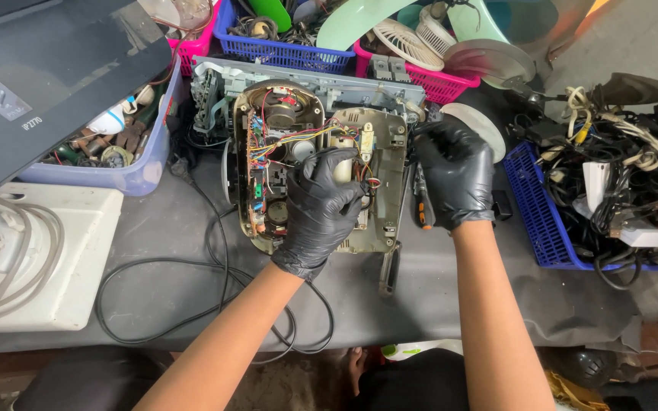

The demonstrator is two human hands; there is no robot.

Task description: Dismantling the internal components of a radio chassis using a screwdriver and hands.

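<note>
Opened beige device (317,164): casing split into two halves, lying flat on the grey work surface (436,297) under both hands, circuit boards and coloured wires exposed.

Left hand (321,209): black glove, fingers curled down onto the middle of the device, gripping its inner edge; what lies under the fingertips is hidden.

Right hand (455,171): black glove, closed in a fist around a screwdriver (423,205) with an orange-and-black handle, apparently tip up, at the device's right edge.

Black cable (215,266): loops across the surface on the near side of the left hand.

White appliance (47,251): well to the left of the left hand.

Blue basket (535,213): just right of the right hand, filled with tangled cords and plugs.

Clear tub (127,171): beyond the left hand, holding small parts, under a dark printer (47,76).

Pink basket (439,80) and another blue basket (283,49): farthest back, beyond both hands, holding fan parts and cables.
</note>
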